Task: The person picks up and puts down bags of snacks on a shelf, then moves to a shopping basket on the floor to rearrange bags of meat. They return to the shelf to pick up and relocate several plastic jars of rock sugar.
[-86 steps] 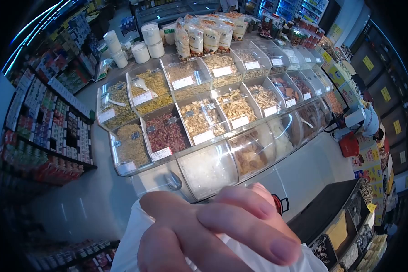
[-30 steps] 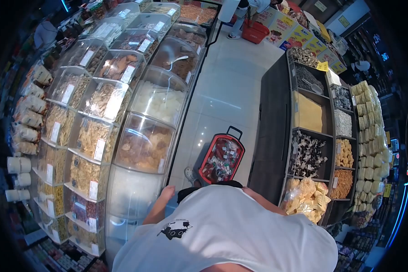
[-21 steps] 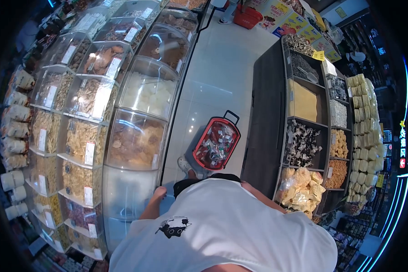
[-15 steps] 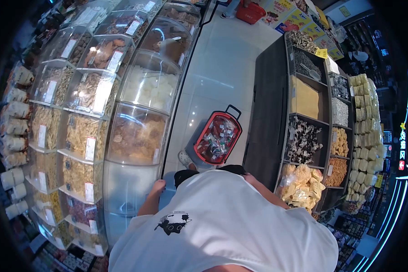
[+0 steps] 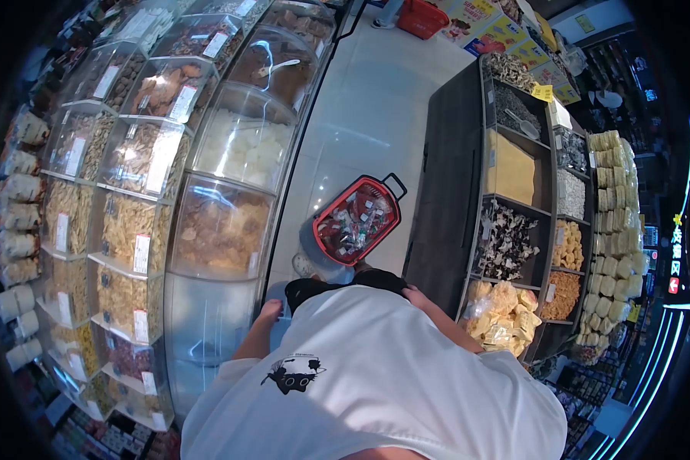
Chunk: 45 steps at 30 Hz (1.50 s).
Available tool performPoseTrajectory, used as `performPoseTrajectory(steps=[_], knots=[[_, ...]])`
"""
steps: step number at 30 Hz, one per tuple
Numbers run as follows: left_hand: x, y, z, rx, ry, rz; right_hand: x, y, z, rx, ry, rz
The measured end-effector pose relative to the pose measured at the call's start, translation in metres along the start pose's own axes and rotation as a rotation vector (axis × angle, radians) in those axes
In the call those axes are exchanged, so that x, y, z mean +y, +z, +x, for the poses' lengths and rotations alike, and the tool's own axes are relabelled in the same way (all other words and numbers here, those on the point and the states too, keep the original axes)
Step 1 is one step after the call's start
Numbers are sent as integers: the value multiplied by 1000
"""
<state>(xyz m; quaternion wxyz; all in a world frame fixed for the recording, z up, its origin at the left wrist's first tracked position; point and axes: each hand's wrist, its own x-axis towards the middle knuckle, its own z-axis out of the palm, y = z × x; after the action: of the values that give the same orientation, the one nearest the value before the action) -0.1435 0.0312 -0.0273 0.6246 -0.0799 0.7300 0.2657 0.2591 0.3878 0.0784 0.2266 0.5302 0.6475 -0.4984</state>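
My left hand hangs low beside my white shirt, near the clear bins on the left; its fingers are too small and turned away to make out. At my right hip, beside the black shorts, is my right hand, partly hidden by the shirt, fingers not distinct. A red basket with a black handle stands on the floor just beyond my feet, tilted in view, holding several small packets. Neither hand touches it.
Clear bins of dried food line the left side. A dark wooden counter with open compartments runs along the right. Another red basket and part of a person's foot are at the far end.
The basket has shifted slightly left and turned, its handle now pointing to the upper right. My feet have changed position. The bins appear slightly further left.
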Motion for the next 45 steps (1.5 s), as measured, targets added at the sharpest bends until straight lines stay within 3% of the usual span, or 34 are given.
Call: performPoseTrajectory(steps=[6,11,12,15,18,21,23,25,26,28,31,32,35,37,40,45], knots=[[31,4,-7,28,4,91,-32,-28,-5,-4,52,106],[54,10,-4,82,29,-42,-28,-67,22,-9,11,-78],[60,18,-5,96,23,-61,-72,-80,6,67,190,265],[76,47,-8,229,21,-133,-45,-110,64,29,183,221],[77,94,-12,259,21,-253,-94,-178,74,-138,215,29],[79,147,-12,295,-83,-337,-48,-228,153,-149,160,-224],[90,196,-28,312,-171,-360,-123,-275,117,-169,321,-205],[107,234,-43,263,-98,-226,-62,-303,199,-359,354,-229],[105,244,-41,258,-127,-221,-74,-315,192,-306,329,-238],[90,264,-34,334,-1,92,-60,-323,210,-238,326,-251],[82,282,-34,305,-24,45,-67,-311,218,-310,232,-353],[88,284,-38,253,-104,-87,-36,-293,236,-270,178,-246],[119,280,-35,126,-282,-106,-45,-250,220,-302,101,-330],[114,277,-5,55,-210,10,-33,-213,220,-428,144,-320],[97,288,49,-61,-132,51,-64,-175,193,-515,232,-728],[121,317,80,-237,-213,315,-36,-133,200,-620,243,-932]])
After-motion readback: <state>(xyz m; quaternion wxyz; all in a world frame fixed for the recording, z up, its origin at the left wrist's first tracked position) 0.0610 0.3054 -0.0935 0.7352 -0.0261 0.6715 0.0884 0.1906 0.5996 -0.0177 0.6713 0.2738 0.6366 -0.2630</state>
